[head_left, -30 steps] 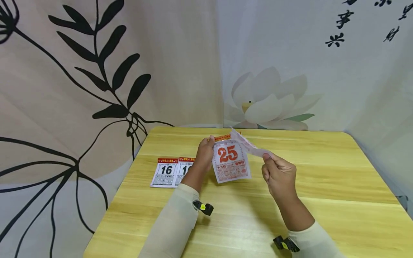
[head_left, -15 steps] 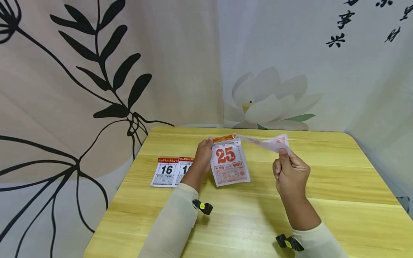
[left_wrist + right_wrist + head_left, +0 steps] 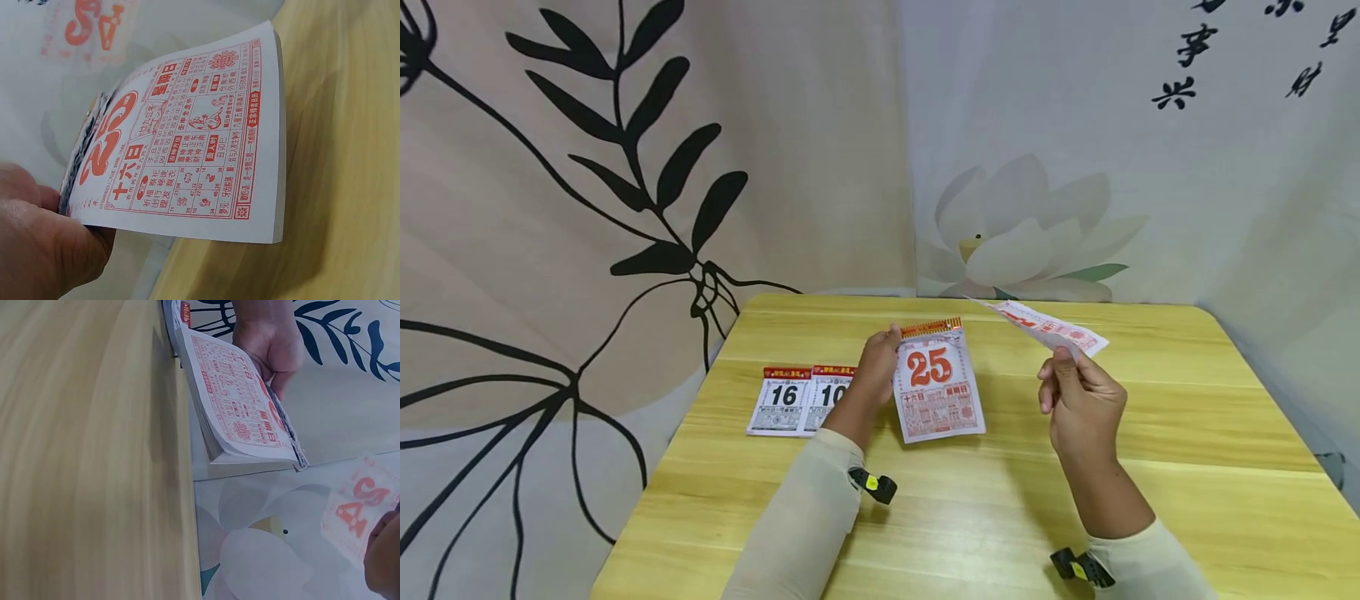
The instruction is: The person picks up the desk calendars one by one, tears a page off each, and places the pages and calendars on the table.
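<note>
Above the pale yellow wooden worktop (image 3: 1187,433), your left hand (image 3: 876,364) held up a thick white paper calendar block (image 3: 942,402) bearing a red 25, its fingers gripping the upper left edge. Your right hand (image 3: 1084,408) pinched a loose, thin white paper sheet with red print (image 3: 1049,326) between thumb and fingers, right of the block and apart from it. Judging by that, you had finished tearing this sheet away but not set it down. Left of the block lay a white calendar numbered 16 in black (image 3: 779,406) and, just beside it, a white calendar numbered 10 in black (image 3: 824,400), partly behind your left forearm (image 3: 850,418). Half a second earlier, the sheet's far end met the block's top right corner; now a gap showed there, and more of the sheet's printed face was visible.
</note>
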`<state>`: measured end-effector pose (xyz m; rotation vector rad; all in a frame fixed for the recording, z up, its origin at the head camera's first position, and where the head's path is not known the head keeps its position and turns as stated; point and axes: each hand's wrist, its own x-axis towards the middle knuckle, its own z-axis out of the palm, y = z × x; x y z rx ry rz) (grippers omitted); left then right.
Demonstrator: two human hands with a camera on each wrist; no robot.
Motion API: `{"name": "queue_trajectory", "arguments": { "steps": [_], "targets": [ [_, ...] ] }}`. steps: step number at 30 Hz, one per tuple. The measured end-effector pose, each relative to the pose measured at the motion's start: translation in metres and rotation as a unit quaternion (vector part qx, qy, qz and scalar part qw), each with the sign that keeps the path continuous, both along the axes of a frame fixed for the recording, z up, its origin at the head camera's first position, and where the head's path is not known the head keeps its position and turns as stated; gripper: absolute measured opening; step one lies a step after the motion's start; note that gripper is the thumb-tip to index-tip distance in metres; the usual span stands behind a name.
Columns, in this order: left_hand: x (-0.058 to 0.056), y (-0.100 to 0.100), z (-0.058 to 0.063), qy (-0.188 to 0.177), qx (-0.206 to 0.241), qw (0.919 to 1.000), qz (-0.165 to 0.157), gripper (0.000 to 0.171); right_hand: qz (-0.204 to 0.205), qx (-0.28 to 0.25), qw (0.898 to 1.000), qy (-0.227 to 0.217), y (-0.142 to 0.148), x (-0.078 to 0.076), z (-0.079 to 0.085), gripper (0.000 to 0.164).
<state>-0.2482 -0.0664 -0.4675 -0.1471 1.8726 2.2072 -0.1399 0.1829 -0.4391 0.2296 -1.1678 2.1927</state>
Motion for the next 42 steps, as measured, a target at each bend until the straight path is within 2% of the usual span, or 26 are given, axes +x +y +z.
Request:
{"name": "queue_trajectory", "arguments": {
  "steps": [5, 11, 21, 27, 33, 37, 42],
  "targets": [
    [0.003, 0.009, -0.002, -0.007, -0.001, 0.9999, -0.011, 0.048, -0.007, -0.008, 1.0, -0.026, 0.004, 0.002, -0.002, 0.029],
    [0.008, 0.018, -0.004, -0.009, -0.015, 0.9997, -0.016, 0.049, -0.027, 0.031, 0.995, -0.091, 0.008, 0.005, -0.005, 0.034],
    [0.009, 0.029, -0.016, 0.0, -0.045, 0.9985, -0.031, 0.06, -0.039, 0.05, 0.98, -0.189, 0.013, 0.003, -0.006, 0.035],
    [0.011, 0.037, -0.02, -0.007, -0.047, 0.9985, -0.029, 0.059, -0.019, 0.05, 0.967, -0.247, 0.017, 0.001, -0.009, 0.041],
    [0.011, 0.047, -0.024, -0.011, -0.08, 0.9964, -0.027, 0.065, -0.011, 0.051, 0.953, -0.299, 0.023, 0.002, -0.013, 0.043],
    [0.01, 0.057, -0.029, -0.011, -0.086, 0.996, -0.023, 0.064, -0.016, 0.055, 0.945, -0.322, 0.029, 0.003, -0.017, 0.041],
    [0.013, 0.072, -0.031, -0.012, -0.096, 0.9948, -0.03, 0.068, -0.035, 0.045, 0.942, -0.332, 0.038, 0.005, -0.02, 0.039]
  ]
}}
